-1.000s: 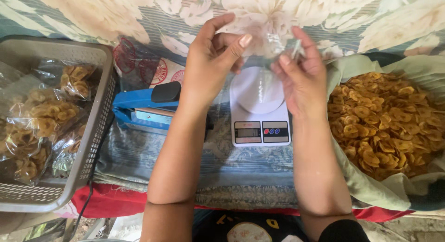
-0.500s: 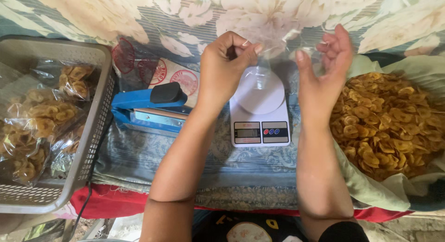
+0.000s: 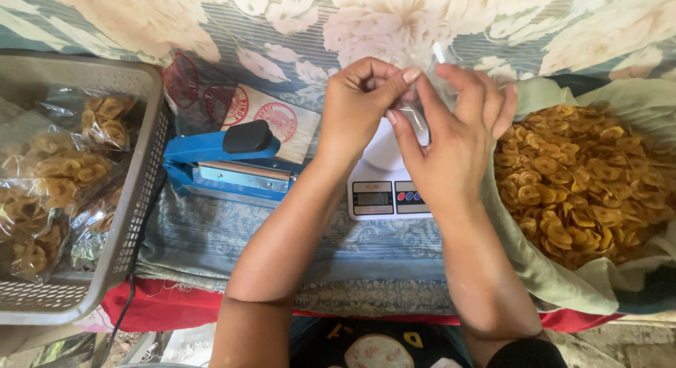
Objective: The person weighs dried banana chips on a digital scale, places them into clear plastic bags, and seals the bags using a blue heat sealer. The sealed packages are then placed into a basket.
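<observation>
Beside hands [image 3: 415, 121], sealer [image 3: 232, 164], scale [image 3: 384, 188], chips [image 3: 584, 178]

Glossy clear plastic bag [image 3: 429, 93] (seemingly thin).

A small clear plastic bag [image 3: 431, 86], empty and crumpled, is held upright near the top centre of the frame, above a white kitchen scale [image 3: 384, 188].

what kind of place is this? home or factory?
Likely a small home snack-packing setup, not a factory. A heap of fried chips sits on cloth, a kitchen scale and blue heat sealer are on a floral-covered surface, and a basket holds filled bags. Both hands work a clear bag.
</observation>
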